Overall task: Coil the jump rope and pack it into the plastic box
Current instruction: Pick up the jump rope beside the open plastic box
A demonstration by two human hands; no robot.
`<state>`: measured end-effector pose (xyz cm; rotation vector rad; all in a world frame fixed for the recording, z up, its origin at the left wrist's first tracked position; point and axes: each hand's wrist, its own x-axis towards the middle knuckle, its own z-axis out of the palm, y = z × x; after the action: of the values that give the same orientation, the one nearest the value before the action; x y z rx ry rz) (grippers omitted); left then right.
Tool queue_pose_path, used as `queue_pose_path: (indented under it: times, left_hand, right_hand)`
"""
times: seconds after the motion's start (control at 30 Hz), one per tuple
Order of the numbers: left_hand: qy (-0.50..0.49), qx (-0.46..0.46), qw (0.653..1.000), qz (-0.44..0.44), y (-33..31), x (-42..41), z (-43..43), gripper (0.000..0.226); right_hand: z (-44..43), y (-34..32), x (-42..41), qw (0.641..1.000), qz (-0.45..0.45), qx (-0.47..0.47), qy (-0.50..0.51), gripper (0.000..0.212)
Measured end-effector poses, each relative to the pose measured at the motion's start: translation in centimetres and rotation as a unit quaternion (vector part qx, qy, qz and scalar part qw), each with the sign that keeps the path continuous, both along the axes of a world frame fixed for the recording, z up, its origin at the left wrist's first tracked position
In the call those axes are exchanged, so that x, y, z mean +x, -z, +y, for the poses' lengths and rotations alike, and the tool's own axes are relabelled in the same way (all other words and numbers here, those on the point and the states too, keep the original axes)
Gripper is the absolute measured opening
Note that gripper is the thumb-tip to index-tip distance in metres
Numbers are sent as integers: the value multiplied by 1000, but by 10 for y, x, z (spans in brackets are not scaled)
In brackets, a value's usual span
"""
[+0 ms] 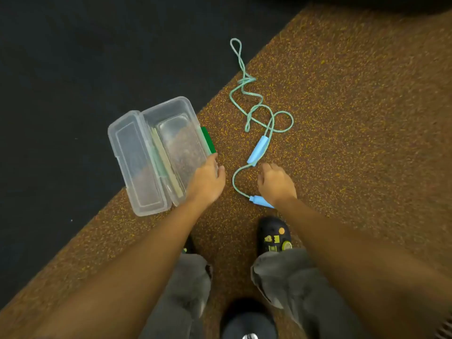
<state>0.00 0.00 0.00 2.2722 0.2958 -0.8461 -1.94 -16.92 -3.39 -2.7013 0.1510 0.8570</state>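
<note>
A clear plastic box lies open on the floor, its lid folded out to the left and a green latch on its right wall. My left hand grips that right wall at the near corner, fingers over the rim and thumb outside. The teal jump rope sprawls uncoiled to the right of the box. One light blue handle lies just beyond my right hand. The other handle pokes out from under that wrist. My right hand's fingers are loosely spread above the floor and hold nothing.
The box straddles the diagonal edge between a dark mat on the left and brown speckled flooring on the right. My black shoe and grey trouser legs stand just behind the hands.
</note>
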Motion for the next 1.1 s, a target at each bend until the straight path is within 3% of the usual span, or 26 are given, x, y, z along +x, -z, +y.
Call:
queue_pose_path:
  times: [0.17,0.23,0.33,0.4,0.5,0.63,0.77,0.87,0.97,1.03,1.1]
  left_hand:
    - [18,-9,999,-46,41,25,3,47]
    - [30,-15,998,-58,56,37,1,47]
    - [11,-29,997,-66,69,54,-3,48]
    - [-1,-36,997,-72,71,62,-4,49]
    - [4,-32,996,-84,68,68,-1,48]
    - [19,-36,996,-80,54,62,2,47]
    - [62,-36,995,-74,43,52,4,47]
    - [68,-43,994,-71,39,49,7,46]
    - [63,-43,995,-68,40,51,13,44]
    - [55,-46,995,-66,42,53,16,43]
    - [45,-52,996,-64,44,55,19,41]
  right_hand:
    - [4,41,21,996,-13,27,79,31]
    - [-2,60,24,984,-24,18,174,27]
    - [-8,82,18,926,8,17,377,31]
    - [-8,95,14,897,56,23,437,39]
    - [-5,110,7,908,136,8,396,47]
    - [-1,111,-7,947,240,-36,211,54]
    - [-6,100,-14,946,300,-89,85,58]
    - [-11,102,0,961,196,-19,194,44]
    - [-9,99,29,944,-9,69,324,27]
    - [-4,96,50,955,-89,75,272,22]
    - [5,99,66,970,-108,86,202,23]
